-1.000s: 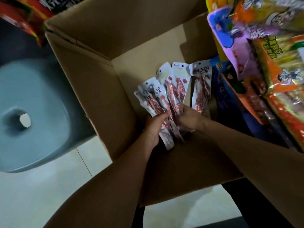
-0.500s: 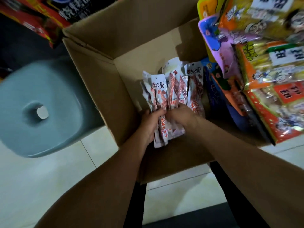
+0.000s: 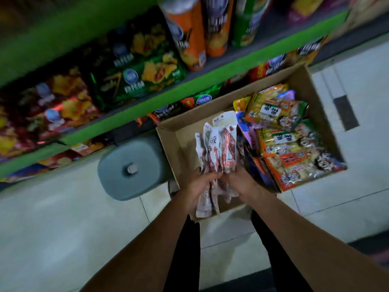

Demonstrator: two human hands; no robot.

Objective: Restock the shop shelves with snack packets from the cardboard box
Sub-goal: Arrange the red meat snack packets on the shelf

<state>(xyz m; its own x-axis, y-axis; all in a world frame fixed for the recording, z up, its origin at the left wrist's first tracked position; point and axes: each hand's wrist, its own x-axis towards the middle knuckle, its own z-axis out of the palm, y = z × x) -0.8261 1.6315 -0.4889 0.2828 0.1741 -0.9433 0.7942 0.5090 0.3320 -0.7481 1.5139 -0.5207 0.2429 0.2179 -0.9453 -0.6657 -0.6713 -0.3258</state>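
An open cardboard box (image 3: 168,144) stands on the tiled floor below green-edged shop shelves (image 3: 160,100). Both hands hold one bunch of white and red snack packets (image 3: 221,146) above the box's near left corner. My left hand (image 3: 200,182) grips the bunch from the left and my right hand (image 3: 242,182) grips it from the right, fingers curled round its lower part. The packets stand upright and fan out above my hands. The right half of the box holds orange and green snack packs (image 3: 290,144).
A grey plastic stool (image 3: 130,171) stands directly left of the box. The shelves carry crisp bags (image 3: 134,79) and tall orange tubes (image 3: 187,34). Pale floor tiles (image 3: 63,228) spread to the left and right of the box.
The bunch of packets has been lifted from the bottom of the box to above its rim. The view has pulled back and up, so the shelves now show.
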